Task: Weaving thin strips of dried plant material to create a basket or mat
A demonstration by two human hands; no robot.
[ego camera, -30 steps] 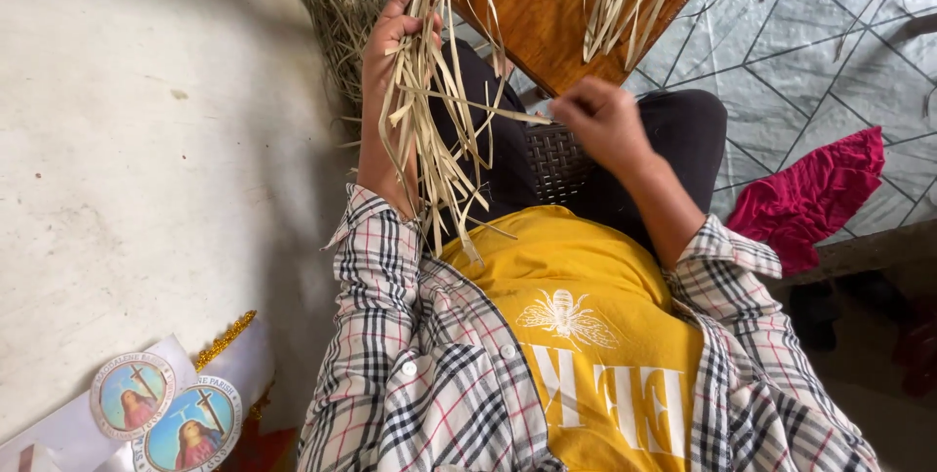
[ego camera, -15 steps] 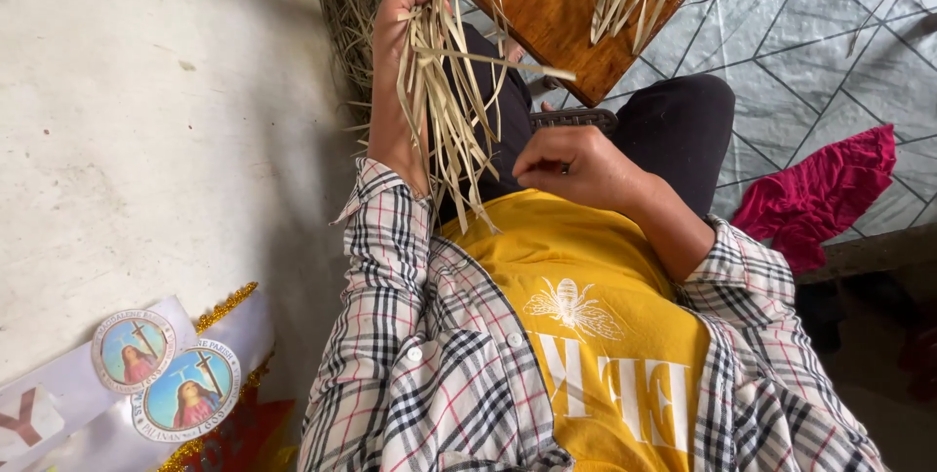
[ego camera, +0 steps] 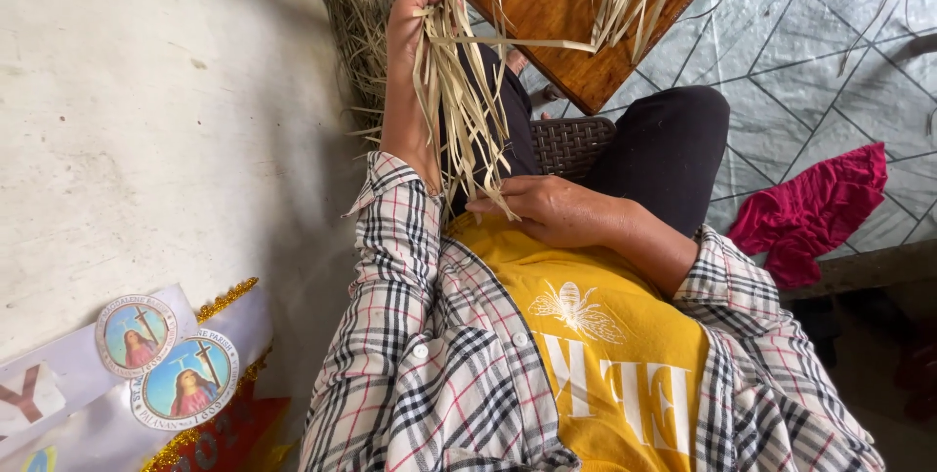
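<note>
Palm strips point(ego camera: 459, 91) bunched in raised left hand point(ego camera: 415, 13), right hand point(ego camera: 547, 210) at the loose lower ends.
Head view: left hand up near the far edge, fingers clenched round the bundle of pale dry strips, which hang down toward the lap. Right hand low by the yellow shirt point(ego camera: 595, 335), fingers curled on the strip tips; exact pinch can't be told. Dark woven piece point(ego camera: 571, 140) lies on the lap just beyond. Wooden board point(ego camera: 556, 3) far, more strips on it. Red cloth point(ego camera: 810, 213) on tiled floor, right.

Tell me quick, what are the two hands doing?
Left hand: closed around a bunch of dry straw strips.
Right hand: fingers curled, pinching the strips' lower ends.
</note>
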